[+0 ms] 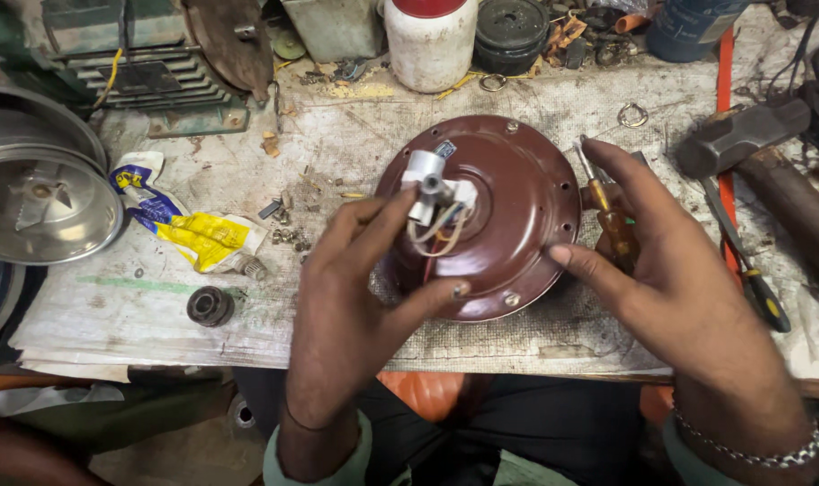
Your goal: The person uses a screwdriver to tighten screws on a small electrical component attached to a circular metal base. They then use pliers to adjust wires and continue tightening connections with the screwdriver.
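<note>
Head view looks down on one round, dark red metal cover [508, 211], smooth and shiny, lying near the front edge of the worktop [157, 310], which is spread with a worn grey cloth. Two hands are on it. The left hand [360, 288] has its fingers spread open, one fingertip touching the white plastic block [430, 183] in the middle of the cover, where thin wires curl out. The right hand [670, 279] is open too, fingers loose against the cover's right rim. One screwdriver [607, 207] with an amber handle lies under that hand. One white tub [430, 45] stands at the back edge. One shiny metal bowl [40, 193] sits at the left edge.
</note>
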